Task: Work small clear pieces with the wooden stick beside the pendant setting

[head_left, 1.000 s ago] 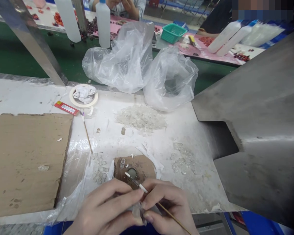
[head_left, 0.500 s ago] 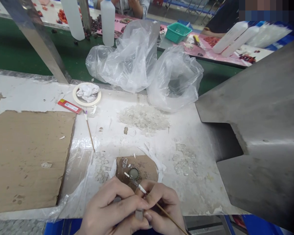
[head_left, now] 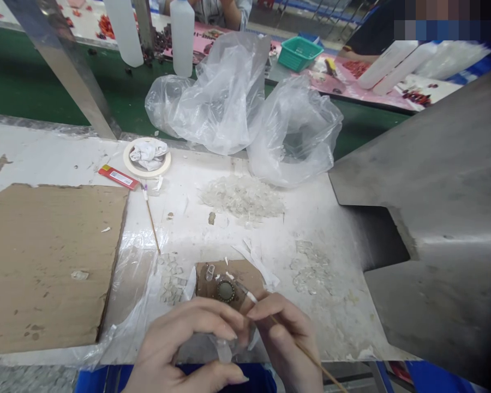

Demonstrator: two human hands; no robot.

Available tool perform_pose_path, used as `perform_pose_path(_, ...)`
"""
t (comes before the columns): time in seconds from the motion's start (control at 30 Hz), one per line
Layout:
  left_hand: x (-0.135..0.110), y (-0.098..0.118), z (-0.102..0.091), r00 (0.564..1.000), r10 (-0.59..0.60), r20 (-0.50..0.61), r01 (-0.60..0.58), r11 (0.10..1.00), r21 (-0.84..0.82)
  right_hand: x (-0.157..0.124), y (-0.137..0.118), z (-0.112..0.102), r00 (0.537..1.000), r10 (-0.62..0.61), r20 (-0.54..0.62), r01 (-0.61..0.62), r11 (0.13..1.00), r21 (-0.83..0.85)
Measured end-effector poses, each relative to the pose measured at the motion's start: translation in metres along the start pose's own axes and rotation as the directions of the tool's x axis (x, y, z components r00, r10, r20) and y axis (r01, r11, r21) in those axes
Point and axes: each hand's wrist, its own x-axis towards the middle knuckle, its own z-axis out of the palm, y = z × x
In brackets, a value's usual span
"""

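Withdrawn stick [head_left: 298,346] tip now nearer fingers [head_left: 265,312].

Brown cardboard sheet [head_left: 45,262], red tube [head_left: 117,177], teal basket [head_left: 299,53], green belt [head_left: 33,87], clear bags [head_left: 229,93]

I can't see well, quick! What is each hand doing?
Left hand: closed on a small clear piece.
Right hand: closed, holding a thin stick.

A thin wooden stick [head_left: 306,355] with white tip, tilted above a round metal setting [head_left: 226,290].
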Motion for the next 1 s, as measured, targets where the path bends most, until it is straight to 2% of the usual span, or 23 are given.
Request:
perform_pose_path(0.07, 0.0, 0.002, 0.002, 0.993, -0.118, 0.006, 0.117, 0.974, -0.195, 0.002, -0.003, -0.002, 0.998, -0.046, -0.045, 0.045, 0.998, -0.035)
perform_pose_path(0.1, 0.0, 0.003, 0.003, 0.988, -0.155, 0.02, 0.156, 0.958, -0.241, 0.003, -0.004, -0.002, 0.996, -0.066, -0.06, 0.062, 0.996, -0.059)
perform_pose_path(0.17, 0.001, 0.004, 0.003, 0.984, -0.175, 0.038, 0.18, 0.955, -0.235, 0.002, -0.007, -0.001, 0.993, -0.095, -0.073, 0.087, 0.991, -0.106)
perform_pose_path(0.3, 0.006, 0.006, 0.002, 0.991, -0.123, 0.055, 0.13, 0.977, -0.17, -0.003, -0.013, 0.002, 0.987, -0.144, -0.068, 0.128, 0.972, -0.199)
perform_pose_path(0.4, 0.007, 0.006, 0.0, 0.993, -0.094, 0.071, 0.106, 0.979, -0.175, -0.005, -0.016, 0.003, 0.991, -0.127, -0.052, 0.11, 0.961, -0.254)
perform_pose_path(0.57, 0.004, 0.006, -0.001, 0.991, -0.102, 0.092, 0.115, 0.982, -0.15, -0.006, -0.019, 0.002, 0.995, -0.096, -0.007, 0.092, 0.964, -0.25)
perform_pose_path(0.7, 0.009, 0.009, 0.004, 0.997, -0.074, -0.014, 0.074, 0.997, 0.025, -0.008, -0.02, 0.003, 0.995, -0.097, -0.003, 0.093, 0.961, -0.262)
perform_pose_path(0.8, 0.017, 0.012, 0.008, 0.991, -0.09, -0.103, 0.108, 0.977, 0.185, -0.011, -0.016, 0.003, 0.997, -0.072, -0.022, 0.064, 0.963, -0.262)
perform_pose_path(0.9, 0.018, 0.013, 0.01, 0.984, -0.113, -0.135, 0.142, 0.963, 0.228, -0.011, -0.009, -0.002, 0.988, -0.017, -0.155, -0.03, 0.955, -0.295)
perform_pose_path(1.0, 0.01, 0.01, 0.005, 0.975, -0.153, -0.163, 0.186, 0.959, 0.214, -0.008, -0.008, -0.017, 0.961, -0.092, -0.262, -0.034, 0.898, -0.439)
